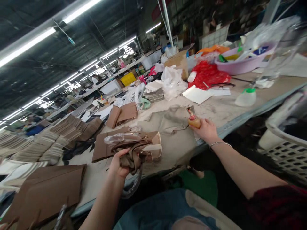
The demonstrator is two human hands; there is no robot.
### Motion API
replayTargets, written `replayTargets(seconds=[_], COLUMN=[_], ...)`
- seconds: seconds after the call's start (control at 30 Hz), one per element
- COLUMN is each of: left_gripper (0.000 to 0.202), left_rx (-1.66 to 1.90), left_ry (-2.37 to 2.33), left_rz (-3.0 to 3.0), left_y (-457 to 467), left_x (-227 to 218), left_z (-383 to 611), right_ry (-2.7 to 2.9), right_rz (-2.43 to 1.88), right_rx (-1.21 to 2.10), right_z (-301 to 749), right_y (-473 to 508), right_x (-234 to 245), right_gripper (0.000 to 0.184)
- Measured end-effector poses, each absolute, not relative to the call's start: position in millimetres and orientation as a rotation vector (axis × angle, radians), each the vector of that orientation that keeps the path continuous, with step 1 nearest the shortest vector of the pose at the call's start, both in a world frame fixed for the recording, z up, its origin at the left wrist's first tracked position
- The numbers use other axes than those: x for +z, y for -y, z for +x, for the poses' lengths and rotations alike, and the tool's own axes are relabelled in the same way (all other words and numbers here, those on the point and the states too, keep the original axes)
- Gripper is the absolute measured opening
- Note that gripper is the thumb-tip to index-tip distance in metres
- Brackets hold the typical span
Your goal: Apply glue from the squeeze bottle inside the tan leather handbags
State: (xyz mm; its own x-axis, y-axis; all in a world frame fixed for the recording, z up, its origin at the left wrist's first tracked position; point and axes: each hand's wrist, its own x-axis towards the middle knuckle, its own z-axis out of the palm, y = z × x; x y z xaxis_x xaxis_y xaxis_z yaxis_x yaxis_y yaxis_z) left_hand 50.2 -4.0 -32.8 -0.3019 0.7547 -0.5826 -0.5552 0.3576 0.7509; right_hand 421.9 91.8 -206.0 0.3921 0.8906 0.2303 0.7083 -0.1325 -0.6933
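My left hand [121, 164] is closed around a bunched fold of brown lining cloth [131, 159]. The cloth belongs to a brown bag [153, 139] lying on its side on the table, with a pale edge at its right end and clear plastic wrap [122, 138] over its top. A plastic-wrapped strap [134, 187] hangs below the hand, over the table edge. Farther right, my right hand [207, 130] has its fingers around a small amber bottle [194, 122] with a reddish neck. It is at the table's near edge, beside a crumpled grey-brown cloth [165, 119].
Brown bag panels [52, 188] lie at left, near stacked strips [72, 127]. A white bottle with a green cap [246, 98] stands at right, below a lilac basin [237, 66] and a red plastic bag [208, 76]. A white basket [285, 156] sits beside the table edge.
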Motion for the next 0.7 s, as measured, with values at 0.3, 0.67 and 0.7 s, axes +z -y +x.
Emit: replayTargets(seconds=[0.3,0.67,0.7], left_gripper=[0.015,0.015,0.016], left_rx=[1.334,1.323,1.313], left_ry=[-1.291,-1.289,-1.295], left_rz=[0.176,0.171,0.166], left_y=[12.2,17.8,19.5], left_x=[-39.1,-45.2,-44.9], left_z=[58.7,67.7,67.6], right_ry=[1.562,2.261,2.284], right_rz=[-2.058,-0.725,-0.736], right_rx=[0.108,0.214,0.199], right_z=[422.1,251.7,239.0], right_y=[-65.7,43.3,38.5], right_x=[-181.9,-99.1,-95.8], right_gripper=[0.106,0.068,0.068])
